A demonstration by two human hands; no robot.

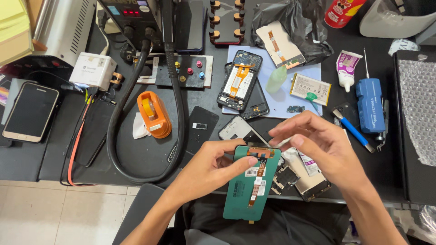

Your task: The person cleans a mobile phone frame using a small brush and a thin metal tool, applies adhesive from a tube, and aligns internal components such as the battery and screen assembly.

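the left hand (213,165) grips the green phone screen panel (252,183) by its side, tilting its back up so the orange flex cable (260,159) faces the eyes. the right hand (318,140) pinches a thin white strip (282,143) just above the panel's top edge. an opened phone (239,80) lies well beyond the panel.

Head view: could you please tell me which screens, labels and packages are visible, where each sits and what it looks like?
Green screen panel: left hand holds it, right hand above; white stickers, orange flex.
Phone: far left, dark screen, pale frame.
Red display: top, black station.
White box: upper left, labelled.
Glue tube: right, white, purple label.
Battery: blue mat, white label.
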